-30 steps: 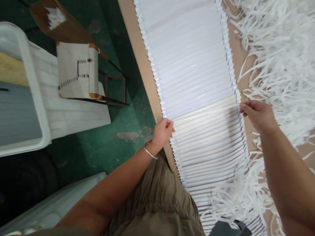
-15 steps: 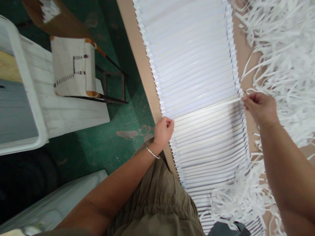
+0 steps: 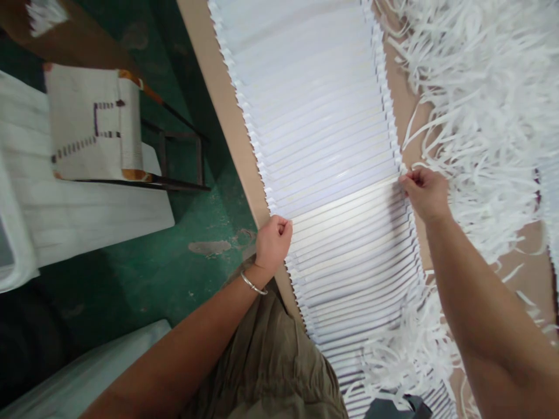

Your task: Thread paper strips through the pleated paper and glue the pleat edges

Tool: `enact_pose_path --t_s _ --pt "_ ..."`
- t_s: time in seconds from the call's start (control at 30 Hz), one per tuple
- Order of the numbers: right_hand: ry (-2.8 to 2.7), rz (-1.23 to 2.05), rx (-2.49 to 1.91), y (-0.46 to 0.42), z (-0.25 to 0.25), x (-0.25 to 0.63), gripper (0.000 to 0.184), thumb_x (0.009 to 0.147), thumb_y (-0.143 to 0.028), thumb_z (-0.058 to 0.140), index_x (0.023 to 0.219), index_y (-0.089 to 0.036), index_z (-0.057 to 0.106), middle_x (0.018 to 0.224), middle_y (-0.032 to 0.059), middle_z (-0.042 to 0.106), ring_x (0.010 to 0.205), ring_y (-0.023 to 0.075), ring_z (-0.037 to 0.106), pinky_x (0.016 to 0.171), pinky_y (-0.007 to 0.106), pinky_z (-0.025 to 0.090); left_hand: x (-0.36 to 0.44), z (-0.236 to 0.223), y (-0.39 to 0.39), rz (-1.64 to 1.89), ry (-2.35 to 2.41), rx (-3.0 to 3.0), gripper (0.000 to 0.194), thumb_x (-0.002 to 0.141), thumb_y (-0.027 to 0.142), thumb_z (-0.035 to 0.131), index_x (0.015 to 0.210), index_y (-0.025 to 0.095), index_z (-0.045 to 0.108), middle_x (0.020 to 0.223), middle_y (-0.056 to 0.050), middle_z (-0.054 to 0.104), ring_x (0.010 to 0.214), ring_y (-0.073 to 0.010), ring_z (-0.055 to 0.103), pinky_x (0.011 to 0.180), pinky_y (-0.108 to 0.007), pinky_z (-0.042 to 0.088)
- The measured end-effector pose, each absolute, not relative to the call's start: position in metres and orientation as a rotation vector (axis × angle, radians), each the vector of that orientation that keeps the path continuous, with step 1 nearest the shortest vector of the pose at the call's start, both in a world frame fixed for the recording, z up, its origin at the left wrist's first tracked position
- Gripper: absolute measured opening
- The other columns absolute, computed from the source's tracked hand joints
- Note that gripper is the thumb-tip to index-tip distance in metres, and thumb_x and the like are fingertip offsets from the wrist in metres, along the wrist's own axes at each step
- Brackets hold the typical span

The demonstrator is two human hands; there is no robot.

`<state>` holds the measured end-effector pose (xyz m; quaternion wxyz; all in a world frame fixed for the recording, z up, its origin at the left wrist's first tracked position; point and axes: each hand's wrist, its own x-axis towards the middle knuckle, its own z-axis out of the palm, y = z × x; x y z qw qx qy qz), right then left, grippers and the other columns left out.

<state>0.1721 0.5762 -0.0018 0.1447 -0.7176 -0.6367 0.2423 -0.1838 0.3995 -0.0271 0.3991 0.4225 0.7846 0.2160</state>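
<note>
A long row of overlapping white sheets (image 3: pixel 323 116) lay along a brown tabletop (image 3: pixel 231 116), running at a slant, each sheet showing only as a narrow band and both side edges jagged like small teeth. The farther bands were a cool, bluish white and looked smooth; the nearer ones were creamier and more ridged, rippling slightly. Where the two tones met, a thin pale strip (image 3: pixel 347 199) stretched straight across the row, nearly from edge to edge.

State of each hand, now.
Left hand: closed, pinching one end of a white strip.
Right hand: closed, pinching the strip's other end.
</note>
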Motion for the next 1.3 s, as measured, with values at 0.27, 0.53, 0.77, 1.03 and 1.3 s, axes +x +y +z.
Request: enact_pose_path --t_s 0.27,0.53,0.77,1.03,1.3 --pt "-1.718 0.649 -2.111 0.578 -0.012 0.162 0.017 0.082 -0.037 0.066 0.08 -0.021 0.061 0.058 -0.0035 0.057 0.052 0.0137 0.052 0.056 0.027 0.042 -0.184 -0.033 0.399 0.557 1.98 1.069 0.019 0.092 0.036 0.057 0.08 0.021 0.057 0.066 -0.001 0.065 0.061 -0.0163 0.061 0.058 -0.025 0.039" --pt "-1.692 0.632 -2.184 0.58 -0.015 0.156 0.014 0.081 -0.034 0.065 0.079 -0.02 0.061 0.061 -0.0031 0.058 0.057 0.0146 0.054 0.064 0.03 0.044 -0.183 -0.033 0.4 0.569 1.967 1.069 0.021 0.092 0.037 0.056 0.079 0.021 0.056 0.066 0.0 0.064 0.061 -0.0156 0.059 0.057 -0.025 0.038" --pt "-1.738 0.531 -2.192 0.585 -0.021 0.149 0.012 0.076 -0.03 0.066 0.075 -0.021 0.058 0.065 -0.0022 0.056 0.064 0.0161 0.051 0.072 0.032 0.045 -0.182 -0.031 0.402 0.476 2.033 1.16 0.019 0.093 0.036 0.056 0.08 0.022 0.054 0.066 0.0 0.063 0.061 -0.0172 0.059 0.061 -0.027 0.039" --pt "-1.688 0.309 -2.204 0.501 0.022 0.197 0.021 0.083 -0.039 0.059 0.091 -0.02 0.063 0.07 -0.0001 0.061 0.064 0.016 0.052 0.067 0.03 0.044 -0.193 -0.027 0.404 0.484 2.042 1.259 0.015 0.09 0.032 0.057 0.098 0.019 0.057 0.07 -0.002 0.064 0.067 -0.0222 0.064 0.07 -0.031 0.047" --pt "-1.763 0.626 -2.517 0.269 0.081 0.242 0.041 0.089 -0.056 0.054 0.079 -0.02 0.072 0.076 0.0077 0.071 0.069 0.0205 0.061 0.068 0.033 0.045 -0.229 -0.029 0.358 0.637 1.795 1.315 0.026 0.087 0.036 0.057 0.106 0.019 0.056 0.07 0.0 0.064 0.063 -0.0203 0.064 0.066 -0.029 0.049"
